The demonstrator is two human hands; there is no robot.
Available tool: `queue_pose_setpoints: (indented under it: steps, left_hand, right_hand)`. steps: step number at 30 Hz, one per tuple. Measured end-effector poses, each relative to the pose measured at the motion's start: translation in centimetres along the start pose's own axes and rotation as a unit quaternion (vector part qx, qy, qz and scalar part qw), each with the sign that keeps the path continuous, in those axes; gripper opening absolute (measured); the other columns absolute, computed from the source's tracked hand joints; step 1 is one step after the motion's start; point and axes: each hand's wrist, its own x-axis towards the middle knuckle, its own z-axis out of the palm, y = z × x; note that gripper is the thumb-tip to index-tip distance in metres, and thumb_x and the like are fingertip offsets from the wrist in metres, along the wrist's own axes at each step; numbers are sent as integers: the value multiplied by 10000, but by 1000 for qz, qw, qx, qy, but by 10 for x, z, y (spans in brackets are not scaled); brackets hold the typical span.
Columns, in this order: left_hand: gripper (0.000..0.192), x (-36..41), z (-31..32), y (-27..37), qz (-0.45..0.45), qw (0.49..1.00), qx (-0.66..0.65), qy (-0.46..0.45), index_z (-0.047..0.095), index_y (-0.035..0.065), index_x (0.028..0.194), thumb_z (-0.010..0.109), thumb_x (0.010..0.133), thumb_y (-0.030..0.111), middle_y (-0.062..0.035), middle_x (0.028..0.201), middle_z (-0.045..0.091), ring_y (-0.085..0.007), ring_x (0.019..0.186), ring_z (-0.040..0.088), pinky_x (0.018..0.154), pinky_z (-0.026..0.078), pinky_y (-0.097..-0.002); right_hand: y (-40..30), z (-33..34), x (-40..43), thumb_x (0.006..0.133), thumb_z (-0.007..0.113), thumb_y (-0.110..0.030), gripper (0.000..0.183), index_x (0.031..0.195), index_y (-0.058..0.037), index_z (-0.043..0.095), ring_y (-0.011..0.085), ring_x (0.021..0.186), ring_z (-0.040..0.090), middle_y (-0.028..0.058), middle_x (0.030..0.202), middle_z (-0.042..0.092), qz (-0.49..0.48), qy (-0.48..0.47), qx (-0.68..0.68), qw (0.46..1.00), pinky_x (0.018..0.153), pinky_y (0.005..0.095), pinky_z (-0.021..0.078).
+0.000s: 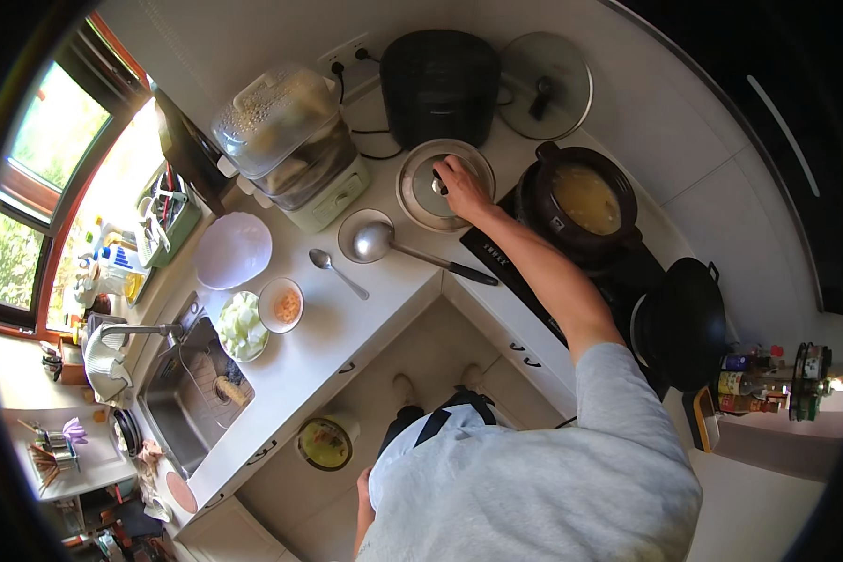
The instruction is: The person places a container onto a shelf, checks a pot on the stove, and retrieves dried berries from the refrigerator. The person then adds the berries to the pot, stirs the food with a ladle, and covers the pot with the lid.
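Note:
My right hand [461, 186] reaches across the counter and grips the dark knob of a round glass pot lid [418, 200] with a metal rim. This lid appears to lie on the worktop, close to the black rice cooker [439, 84]. To the right of the hand, an uncovered dark clay pot [585, 199] holds yellowish broth on the stove. A steel ladle [374, 240] rests with its head in a small bowl [351, 223], its black handle over the counter edge. Down at my waist my left hand [365, 485] is only partly visible, its fingers hidden.
A food steamer [295, 147], a spoon [330, 265], a lilac bowl [233, 251], a bowl of pale cut vegetable [242, 327] and a bowl of orange bits [288, 306] stand leftward. Beyond are the sink [175, 414], another glass lid [555, 105], a black wok [685, 323] and a floor bin [325, 444].

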Motion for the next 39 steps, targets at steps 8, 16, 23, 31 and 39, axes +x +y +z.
queue_pose_setpoints:
  steps: [8,16,23,31,39]
  left_hand:
    - [301,67,-16,3,-46,996,-46,-56,567,-55,1157,558,877,53,-144,1035,655,-205,893,613,805,504,-329]
    - [326,105,-15,-16,30,997,12,-64,564,-54,1155,600,831,-30,-126,902,646,-173,801,609,713,505,-296]
    - [392,66,13,32,6,996,75,-53,556,-57,1181,650,817,54,-133,942,649,-183,821,613,735,501,-304]
    - [404,57,17,8,-27,999,-7,-46,578,-68,1139,698,798,113,-153,992,661,-207,874,623,770,504,-324]
    - [465,63,8,-16,2,999,27,-41,553,-72,1189,704,792,116,-169,1000,658,-222,877,626,776,505,-329]
  right_hand:
    - [-29,-138,-16,677,713,-25,551,1188,-36,509,317,1023,560,148,1125,519,-51,98,31,993,850,383,476]
    - [53,-255,-53,692,756,-139,600,1239,-48,527,295,1014,600,174,1168,572,98,55,-8,994,858,372,491]
    - [111,-249,-99,679,775,-132,641,1258,-22,524,263,930,593,161,1105,589,244,-4,-39,969,828,367,490]
    - [121,-228,-104,670,783,-123,636,1248,-23,537,251,916,598,158,1098,598,262,-25,-83,961,820,359,490]
    - [132,-222,-100,676,786,-133,641,1253,-26,526,258,930,606,159,1136,578,252,-21,-88,963,835,366,496]
